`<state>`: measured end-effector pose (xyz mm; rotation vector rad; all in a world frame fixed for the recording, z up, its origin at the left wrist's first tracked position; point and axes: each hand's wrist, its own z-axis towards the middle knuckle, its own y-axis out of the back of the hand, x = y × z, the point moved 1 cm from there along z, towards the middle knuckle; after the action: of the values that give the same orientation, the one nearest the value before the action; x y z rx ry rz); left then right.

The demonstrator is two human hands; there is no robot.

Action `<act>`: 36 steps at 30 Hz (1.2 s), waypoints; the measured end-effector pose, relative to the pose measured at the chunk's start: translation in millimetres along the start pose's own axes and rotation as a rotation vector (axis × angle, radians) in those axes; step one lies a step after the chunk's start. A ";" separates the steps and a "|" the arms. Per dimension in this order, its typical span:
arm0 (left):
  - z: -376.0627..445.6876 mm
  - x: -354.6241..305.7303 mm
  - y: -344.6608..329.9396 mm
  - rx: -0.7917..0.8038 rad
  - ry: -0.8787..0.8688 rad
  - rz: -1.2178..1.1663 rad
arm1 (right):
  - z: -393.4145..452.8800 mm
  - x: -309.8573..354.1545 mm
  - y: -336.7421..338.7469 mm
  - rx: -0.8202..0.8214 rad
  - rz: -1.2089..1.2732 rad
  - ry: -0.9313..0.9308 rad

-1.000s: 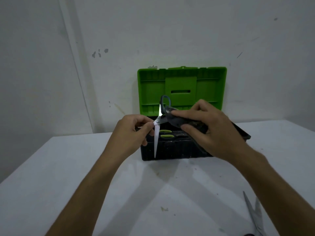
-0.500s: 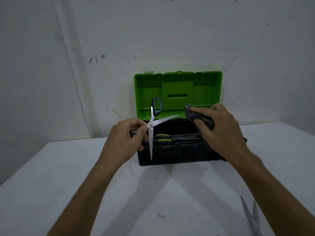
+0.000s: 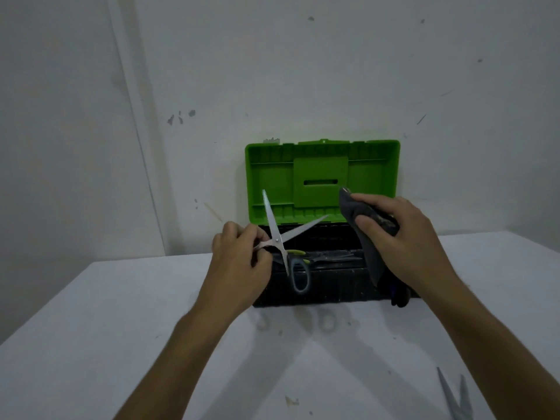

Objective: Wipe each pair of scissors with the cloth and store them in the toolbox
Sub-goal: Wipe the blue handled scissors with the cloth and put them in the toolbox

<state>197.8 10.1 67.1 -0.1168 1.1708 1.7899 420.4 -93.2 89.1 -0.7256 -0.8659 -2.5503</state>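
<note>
Two hands show in the single head view, both raised in front of the open toolbox (image 3: 321, 283).

Your left hand (image 3: 239, 265) pinches a pair of scissors (image 3: 277, 237) near the pivot, fingers curled around one handle. The blades are spread wide: one points up and away from that hand, the other reaches right toward your other hand. The free grey handle loop hangs just below your left fingers. Holding them spread likely exposes each blade's inner face for wiping.

Your right hand (image 3: 403, 237) clenches a dark cloth (image 3: 368, 237), bunched under the thumb, with a tail hanging below the palm. Cloth and scissors are apart, the right-pointing blade tip stopping just short of the cloth.

Behind both hands the toolbox rests on the white table (image 3: 121, 328), its green lid (image 3: 321, 180) propped upright, probably to keep the tray reachable.

Counting scissors: one in your left hand; at least one green-handled pair (image 3: 298, 253) already inside the box, just beyond your left fingers; one more pair (image 3: 454, 395) lying on the table below your right forearm, only its blades visible. One cloth, one toolbox.
</note>
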 end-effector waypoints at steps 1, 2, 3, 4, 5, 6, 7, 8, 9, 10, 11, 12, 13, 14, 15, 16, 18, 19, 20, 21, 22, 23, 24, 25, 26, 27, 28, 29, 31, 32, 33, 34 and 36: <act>-1.2 -3.0 -0.2 0.018 0.039 -0.035 | -0.5 0.0 -0.7 0.008 0.009 -0.003; -2.0 -4.6 -0.9 0.034 0.075 -0.070 | -0.9 0.0 -1.5 0.014 0.017 -0.005; -2.2 -4.9 -2.0 0.043 0.099 -0.087 | -1.2 0.0 -2.5 0.020 0.026 -0.008; -2.3 -4.1 -3.4 0.052 0.117 -0.079 | -1.7 0.5 -3.9 0.025 0.035 -0.011; -2.1 -2.7 -4.6 0.062 0.137 -0.057 | -2.1 1.0 -5.9 0.032 0.043 -0.011; -2.3 -2.0 -4.9 0.076 0.157 -0.025 | -2.3 1.4 -8.3 0.041 0.050 -0.009; -3.0 -1.9 -5.2 0.094 0.173 0.005 | -2.5 1.4 -10.4 0.050 0.054 -0.007; -3.9 -2.5 -5.4 0.114 0.184 0.030 | -2.7 1.2 -12.0 0.054 0.056 -0.007; -4.6 -3.1 -5.9 0.132 0.191 0.048 | -2.6 0.9 -12.7 0.055 0.058 -0.008; -4.8 -3.8 -6.4 0.144 0.195 0.059 | -2.5 0.4 -12.7 0.057 0.059 -0.011; -4.9 -4.3 -6.7 0.145 0.196 0.059 | -2.1 -0.6 -12.4 0.061 0.060 -0.014; -4.8 -5.0 -6.6 0.137 0.196 0.044 | -1.6 -1.3 -11.6 0.064 0.060 -0.016; -4.3 -5.4 -6.2 0.123 0.198 0.011 | -0.8 -1.9 -10.9 0.067 0.062 -0.018; -4.1 -6.0 -5.4 0.110 0.200 -0.028 | -0.2 -1.7 -10.2 0.069 0.067 -0.019; -4.0 -7.1 -4.3 0.100 0.199 -0.059 | 0.2 -1.6 -9.3 0.068 0.072 -0.019; -4.4 -8.7 -3.3 0.094 0.195 -0.073 | 0.4 -1.3 -8.7 0.068 0.073 -0.019; -5.2 -10.6 -3.2 0.086 0.190 -0.070 | 0.0 -1.2 -6.8 0.068 0.077 -0.031; -5.1 -10.3 -4.3 0.082 0.182 -0.063 | -0.1 -1.8 -5.8 0.070 0.080 -0.042; -4.1 -9.1 -5.7 0.081 0.168 -0.057 | 0.6 -2.9 -5.2 0.076 0.077 -0.050; -2.4 -7.1 -7.3 0.084 0.148 -0.054 | 2.4 -4.8 -4.7 0.084 0.068 -0.056; -0.5 -4.7 -8.5 0.089 0.124 -0.059 | 4.2 -6.8 -4.2 0.092 0.057 -0.062; 2.4 -1.5 -9.8 0.087 0.095 -0.070 | 6.0 -9.3 -3.0 0.097 0.049 -0.070; 7.0 2.1 -10.8 0.074 0.068 -0.085 | 8.5 -11.9 -1.5 0.095 0.042 -0.079; 13.8 5.7 -11.8 0.061 0.052 -0.091 | 11.5 -14.5 0.1 0.087 0.028 -0.091; 22.6 8.1 -13.6 0.054 0.043 -0.080 | 15.3 -17.4 1.6 0.075 0.005 -0.105; 33.6 10.6 -17.2 0.053 0.043 -0.057 | 19.4 -20.4 3.1 0.062 -0.026 -0.118; 46.1 12.1 -22.1 0.062 0.045 -0.035 | 24.1 -23.6 4.2 0.055 -0.067 -0.131; 59.2 13.1 -28.6 0.087 0.049 -0.025 | 28.9 -26.8 5.4 0.057 -0.115 -0.145; 85.0 13.9 -44.2 0.192 0.056 -0.036 | 40.5 -32.8 6.7 0.096 -0.219 -0.181; 96.6 13.6 -52.3 0.263 0.068 -0.039 | 47.3 -35.5 6.8 0.135 -0.272 -0.200; 107.6 13.8 -60.7 0.335 0.088 -0.038 | 54.5 -38.9 6.3 0.183 -0.329 -0.220; 117.1 13.9 -69.1 0.399 0.110 -0.034 | 61.3 -43.0 5.0 0.233 -0.386 -0.235; 132.2 11.9 -85.4 0.504 0.140 -0.014 | 73.1 -52.9 0.7 0.334 -0.486 -0.264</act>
<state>306.9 123.9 75.3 0.0474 1.6813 1.4414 489.3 -38.5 109.3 -0.8353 -1.6890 -2.6294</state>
